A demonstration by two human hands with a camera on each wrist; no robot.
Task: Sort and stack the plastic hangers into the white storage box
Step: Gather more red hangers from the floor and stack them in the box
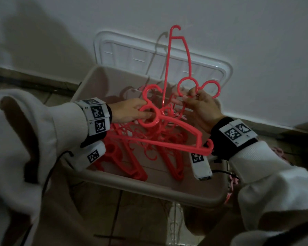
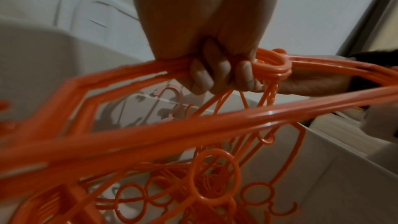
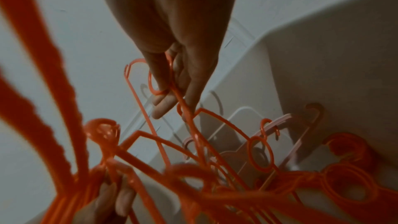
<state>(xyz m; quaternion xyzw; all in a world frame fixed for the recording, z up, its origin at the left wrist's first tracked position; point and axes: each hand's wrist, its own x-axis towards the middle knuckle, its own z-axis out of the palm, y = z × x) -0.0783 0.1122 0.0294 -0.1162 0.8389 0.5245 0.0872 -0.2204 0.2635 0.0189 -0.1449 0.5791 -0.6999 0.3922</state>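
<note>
Below both hands, the white storage box (image 1: 149,185) holds a tangled heap of red hangers (image 1: 140,139), too knotted to count, with its lid (image 1: 220,68) propped against the wall beyond the hands. The left hand (image 1: 130,110) has its fingers curled round the ring-shaped neck of a thick red hanger (image 1: 176,137), which the left wrist view reveals as more than one stacked together (image 2: 215,120). The right hand (image 1: 203,107) pinches a thin red hanger (image 1: 178,55) upright by its two loops, a finger threaded through one loop (image 3: 154,84) in the right wrist view, which alone shows pale pink hangers (image 3: 280,122) deeper in the box.
</note>
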